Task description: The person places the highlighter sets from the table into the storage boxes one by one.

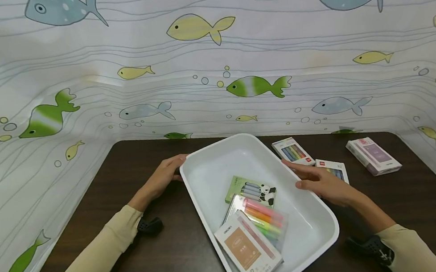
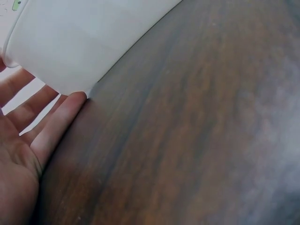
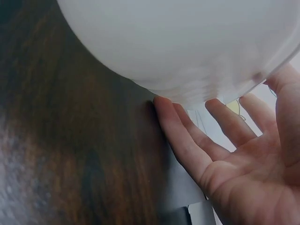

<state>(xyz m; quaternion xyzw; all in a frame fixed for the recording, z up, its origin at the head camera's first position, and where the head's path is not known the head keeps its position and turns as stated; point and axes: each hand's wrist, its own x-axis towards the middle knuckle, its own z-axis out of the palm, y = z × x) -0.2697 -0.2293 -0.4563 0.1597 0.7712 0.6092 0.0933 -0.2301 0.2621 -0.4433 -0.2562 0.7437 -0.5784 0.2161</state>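
A white tray [image 1: 309,226] sits at an angle on the dark table. My left hand [image 1: 161,177] touches its far left corner from outside, fingers extended against the wall [image 2: 84,47]. Against the tray's right side rests my right hand [image 1: 326,183]; its fingertips [image 3: 164,105] meet the outer wall and the thumb lies at the rim. Inside the tray are a green panda pen box [image 1: 266,192], a clear pack of colored highlighters [image 1: 265,216] and a white box with a brown panel [image 1: 249,249]. The last overlaps the highlighters.
Two white boxes with colored sticks, one [image 1: 293,152] at the back and another [image 1: 332,170] partly behind my right hand, lie right of the tray. Farther right is a white box with a purple panel [image 1: 373,155]. A fish-patterned sheet [image 1: 203,75] surrounds the brown table [image 1: 167,258].
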